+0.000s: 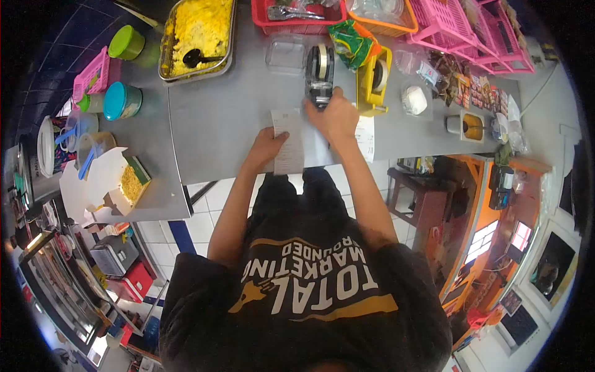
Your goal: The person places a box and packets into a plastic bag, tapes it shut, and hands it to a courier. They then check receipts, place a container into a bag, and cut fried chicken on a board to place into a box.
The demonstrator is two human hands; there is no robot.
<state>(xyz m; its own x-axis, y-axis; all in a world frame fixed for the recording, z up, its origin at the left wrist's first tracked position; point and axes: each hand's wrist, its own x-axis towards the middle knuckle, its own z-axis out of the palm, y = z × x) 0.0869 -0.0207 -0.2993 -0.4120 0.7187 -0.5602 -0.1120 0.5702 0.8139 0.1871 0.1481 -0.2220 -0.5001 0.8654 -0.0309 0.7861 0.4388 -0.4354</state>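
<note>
My left hand (266,147) pinches the left edge of a long printed receipt (289,139), which hangs over the counter's front edge. At the near end of a black tape dispenser (320,71) with a pale roll is my right hand (338,119), its fingers closed around that end. Whether a strip of tape is between the fingers cannot be made out. Another printed slip (365,137) lies partly behind my right wrist. Just right of the black dispenser stands a yellow tape dispenser (367,93), beside a green and orange packet (352,44).
On the left are a tray of yellow food (201,25), lidded tubs (122,101) and an open noodle box (132,183). A clear container (286,54), red basket (297,26) and pink racks (458,31) line the back. A metal pan (466,127) sits right.
</note>
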